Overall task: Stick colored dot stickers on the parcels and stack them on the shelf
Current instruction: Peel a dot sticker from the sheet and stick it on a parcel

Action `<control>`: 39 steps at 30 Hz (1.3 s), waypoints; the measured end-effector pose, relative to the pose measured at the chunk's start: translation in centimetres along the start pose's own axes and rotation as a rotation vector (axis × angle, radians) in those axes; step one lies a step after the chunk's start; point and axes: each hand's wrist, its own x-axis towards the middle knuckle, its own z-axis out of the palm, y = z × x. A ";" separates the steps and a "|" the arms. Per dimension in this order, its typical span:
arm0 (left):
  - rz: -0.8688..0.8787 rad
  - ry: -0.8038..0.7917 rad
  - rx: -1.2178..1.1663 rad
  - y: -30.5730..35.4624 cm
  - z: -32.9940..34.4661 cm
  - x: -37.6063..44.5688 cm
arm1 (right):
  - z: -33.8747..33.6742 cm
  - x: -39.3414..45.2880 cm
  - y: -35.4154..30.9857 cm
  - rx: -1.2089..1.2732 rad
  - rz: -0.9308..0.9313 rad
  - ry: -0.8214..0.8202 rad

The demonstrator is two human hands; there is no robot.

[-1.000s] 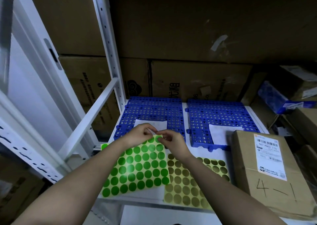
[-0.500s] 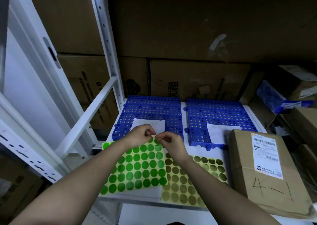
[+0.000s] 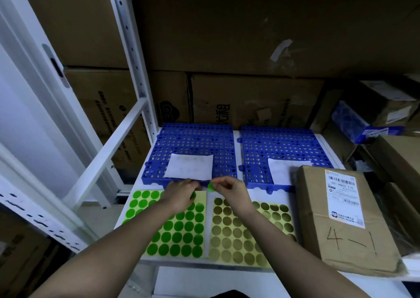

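While the left hand (image 3: 181, 193) pins the green sheet (image 3: 172, 227) flat, the right hand (image 3: 229, 189) pinches a peeled dot (image 3: 211, 187). Its grip is narrow, likely keeping the glue untouched for the parcel (image 3: 341, 218) to its right.

Hands peel a green dot sticker over sheets on a white shelf

The right hand (image 3: 234, 189) pinches a green dot sticker (image 3: 211, 187) just above the green sticker sheet (image 3: 181, 231), which the left hand (image 3: 181, 192) presses flat. A gold sticker sheet (image 3: 245, 234) lies beside it, a brown parcel (image 3: 341, 236) marked "4-1" to the right, blue perforated mats (image 3: 279, 143) behind.
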 end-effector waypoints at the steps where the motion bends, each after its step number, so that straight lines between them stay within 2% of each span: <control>1: -0.010 -0.001 0.042 0.2 0.3 -0.1 | -0.1 -0.2 -0.1 0.002 0.008 0.007; 7: -0.013 0.054 0.122 0.3 2.2 -0.6 | -1.3 -1.8 -0.2 0.018 0.075 0.063; 13: 0.101 0.286 -0.079 1.8 2.5 -1.0 | -4.8 -4.6 -1.4 0.158 0.062 0.162; 18: 0.198 0.373 -0.316 8.5 0.4 0.1 | -10.0 -7.0 -1.9 0.145 0.002 0.305; 21: 0.222 0.295 -0.425 13.5 -0.3 0.9 | -13.2 -8.4 -2.1 0.136 0.005 0.380; 28: 0.240 0.242 -0.538 21.9 2.9 1.5 | -20.7 -10.5 -1.7 -0.151 0.016 0.432; 34: 0.080 0.225 -0.723 26.6 4.9 1.4 | -24.4 -11.2 -1.2 -0.362 0.093 0.440; 39: 0.064 0.259 -0.779 29.0 5.3 1.3 | -26.3 -12.0 -0.9 -0.557 0.159 0.406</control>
